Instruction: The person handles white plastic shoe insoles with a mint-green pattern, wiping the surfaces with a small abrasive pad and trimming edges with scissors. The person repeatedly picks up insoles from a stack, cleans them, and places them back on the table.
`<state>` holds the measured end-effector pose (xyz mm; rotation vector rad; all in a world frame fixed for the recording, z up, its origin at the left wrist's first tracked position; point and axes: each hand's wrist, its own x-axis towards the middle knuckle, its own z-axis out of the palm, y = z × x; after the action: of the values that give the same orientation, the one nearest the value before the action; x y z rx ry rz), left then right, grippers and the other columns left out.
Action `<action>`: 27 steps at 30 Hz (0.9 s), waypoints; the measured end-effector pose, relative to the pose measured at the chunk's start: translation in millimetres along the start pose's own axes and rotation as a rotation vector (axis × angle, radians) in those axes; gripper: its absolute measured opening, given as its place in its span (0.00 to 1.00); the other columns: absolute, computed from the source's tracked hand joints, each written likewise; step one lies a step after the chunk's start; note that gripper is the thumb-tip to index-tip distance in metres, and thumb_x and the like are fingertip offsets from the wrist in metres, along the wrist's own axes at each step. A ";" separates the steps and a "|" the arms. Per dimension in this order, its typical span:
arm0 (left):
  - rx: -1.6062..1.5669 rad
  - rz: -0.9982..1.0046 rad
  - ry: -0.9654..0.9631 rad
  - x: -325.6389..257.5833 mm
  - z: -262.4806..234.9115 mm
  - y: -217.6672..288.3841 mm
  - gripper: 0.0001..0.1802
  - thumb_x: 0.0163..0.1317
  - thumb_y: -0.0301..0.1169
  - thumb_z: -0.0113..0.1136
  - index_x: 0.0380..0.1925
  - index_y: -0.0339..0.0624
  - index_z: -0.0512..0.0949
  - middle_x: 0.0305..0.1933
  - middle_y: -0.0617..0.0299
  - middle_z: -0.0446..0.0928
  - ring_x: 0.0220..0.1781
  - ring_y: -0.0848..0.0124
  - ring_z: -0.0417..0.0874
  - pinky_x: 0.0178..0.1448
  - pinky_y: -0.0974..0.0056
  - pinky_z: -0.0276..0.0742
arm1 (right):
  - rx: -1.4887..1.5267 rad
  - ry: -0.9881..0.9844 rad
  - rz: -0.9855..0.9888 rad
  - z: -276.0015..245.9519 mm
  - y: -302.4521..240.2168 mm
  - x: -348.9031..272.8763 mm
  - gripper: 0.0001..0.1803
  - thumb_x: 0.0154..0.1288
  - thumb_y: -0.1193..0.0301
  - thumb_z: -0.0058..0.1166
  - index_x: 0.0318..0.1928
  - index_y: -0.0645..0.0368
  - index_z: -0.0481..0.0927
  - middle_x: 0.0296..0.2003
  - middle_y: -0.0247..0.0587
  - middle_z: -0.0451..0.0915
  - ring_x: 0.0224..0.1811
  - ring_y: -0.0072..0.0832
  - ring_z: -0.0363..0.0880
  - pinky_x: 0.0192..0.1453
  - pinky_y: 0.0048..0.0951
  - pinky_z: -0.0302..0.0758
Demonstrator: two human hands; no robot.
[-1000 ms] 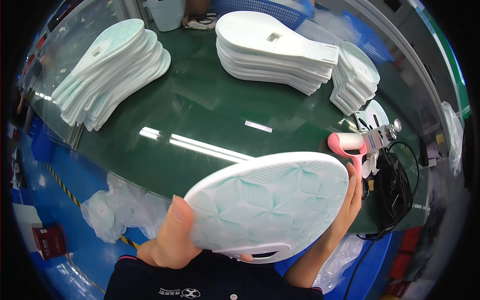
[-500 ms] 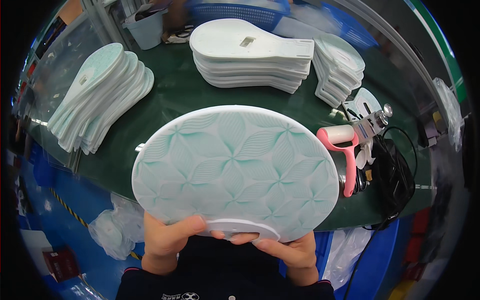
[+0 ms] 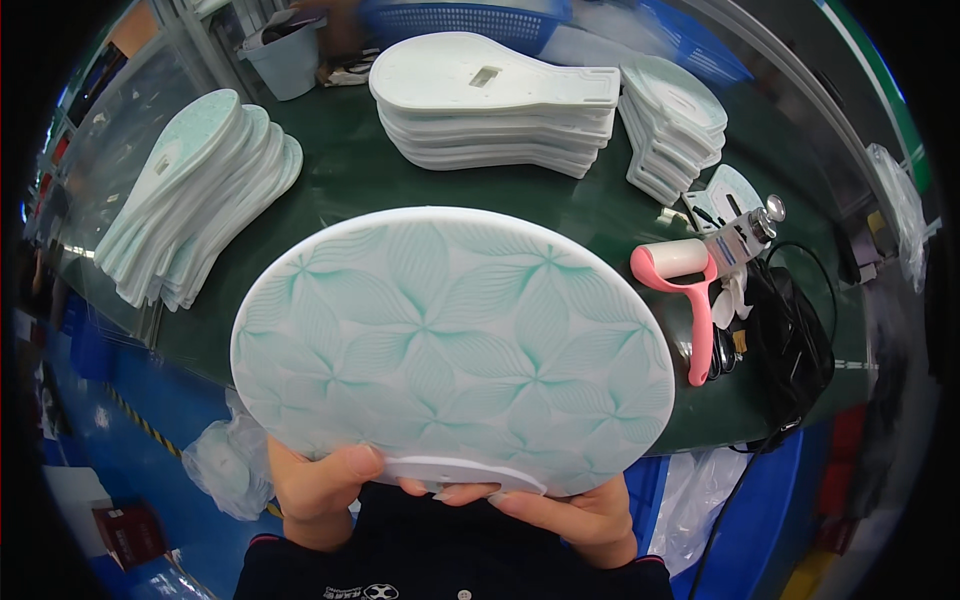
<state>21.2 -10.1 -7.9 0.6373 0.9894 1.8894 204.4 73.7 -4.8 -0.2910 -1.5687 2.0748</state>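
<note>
pale mint petals cover the round panel (image 3: 450, 350) that i hold up close to my face, its patterned side toward me, well above the dark green bench (image 3: 340, 180). my left hand (image 3: 315, 480) has its grip closed on the lower edge, thumb lying on the front, and my right hand (image 3: 575, 515) is closed on the same edge from the other side, fingers curled along a plain white strip at the bottom. judging by the tilt and how near it is, i am at the looking-over step, checking the printed face for flaws. the next move, as i read it, calls for a steady two-handed hold while the panel goes down flat, since it is broad and light and would tip from a one-sided pinch. to my left on the bench lies a fanned stack of patterned pieces (image 3: 190, 195); farther back a stack of plain white pieces (image 3: 495, 110), with a smaller stack (image 3: 670, 125) just beside it. a pink-handled roller (image 3: 685, 285) rests to the right, near black cables (image 3: 790, 330).
</note>
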 end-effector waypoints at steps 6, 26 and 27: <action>-0.061 -0.061 -0.018 -0.7 6.2 4.8 0.35 0.42 0.21 0.60 0.51 0.19 0.56 0.36 0.37 0.73 0.24 0.58 0.80 0.21 0.61 0.78 | 0.009 0.022 -0.040 -0.3 4.4 -2.3 0.20 0.58 0.83 0.48 0.53 0.70 0.65 0.42 0.43 0.78 0.50 0.25 0.72 0.56 0.27 0.65; -0.123 -0.201 -0.158 -9.4 5.7 3.6 0.40 0.44 0.16 0.57 0.58 0.29 0.50 0.49 0.34 0.65 0.38 0.49 0.79 0.25 0.56 0.83 | -0.556 0.739 -0.337 13.8 -39.1 32.4 0.20 0.39 0.66 0.66 0.29 0.63 0.71 0.23 0.36 0.74 0.23 0.19 0.68 0.30 0.18 0.66; -0.149 -0.231 -0.191 -10.4 3.4 5.0 0.40 0.44 0.16 0.57 0.59 0.30 0.49 0.50 0.34 0.65 0.38 0.49 0.79 0.25 0.56 0.83 | -0.530 0.766 -0.319 15.7 -39.5 33.9 0.18 0.43 0.64 0.62 0.28 0.64 0.72 0.22 0.36 0.73 0.23 0.18 0.68 0.30 0.18 0.65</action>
<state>26.3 -19.4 -2.3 0.5774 0.7580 1.6475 179.3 86.1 41.8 -0.8436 -1.4935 1.0698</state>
